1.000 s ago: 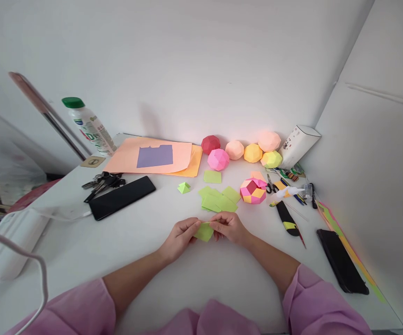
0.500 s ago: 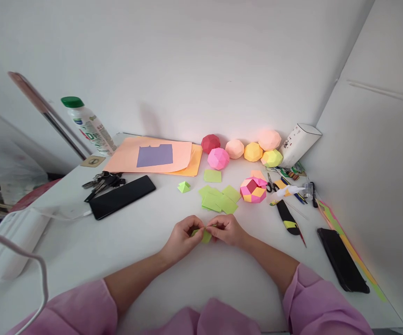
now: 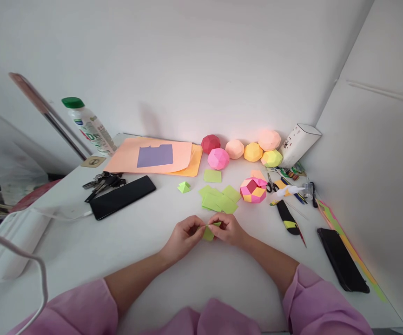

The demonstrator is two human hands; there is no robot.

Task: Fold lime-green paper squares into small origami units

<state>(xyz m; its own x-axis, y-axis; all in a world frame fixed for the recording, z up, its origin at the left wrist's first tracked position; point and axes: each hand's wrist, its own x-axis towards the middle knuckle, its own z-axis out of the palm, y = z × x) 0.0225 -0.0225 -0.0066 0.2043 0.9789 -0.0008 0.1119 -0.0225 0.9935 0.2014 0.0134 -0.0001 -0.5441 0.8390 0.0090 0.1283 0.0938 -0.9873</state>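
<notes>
Green paper (image 3: pixel 208 234), free end toward lilac shirt (image 3: pixel 215 320)

This place is looking like a home, with a corner serving as a paper-craft spot: a white bench (image 3: pixel 145 293) is standing against a plain pale wall (image 3: pixel 187 60). Everyday belongings are sharing the room. Beyond and left of the left grip (image 3: pixel 183 237), a drink bottle (image 3: pixel 91 128) is standing near the wall, and keys (image 3: pixel 105 182) are lying closer in; farther left, a white cable (image 3: pixel 42 279) is curving. Hobby supplies are showing too: straight beyond both grips, faceted paper balls (image 3: pixel 218 159) are sitting along the wall, while scissors (image 3: pixel 274 185) are lying beyond and right of the right grip (image 3: pixel 231 230).
</notes>
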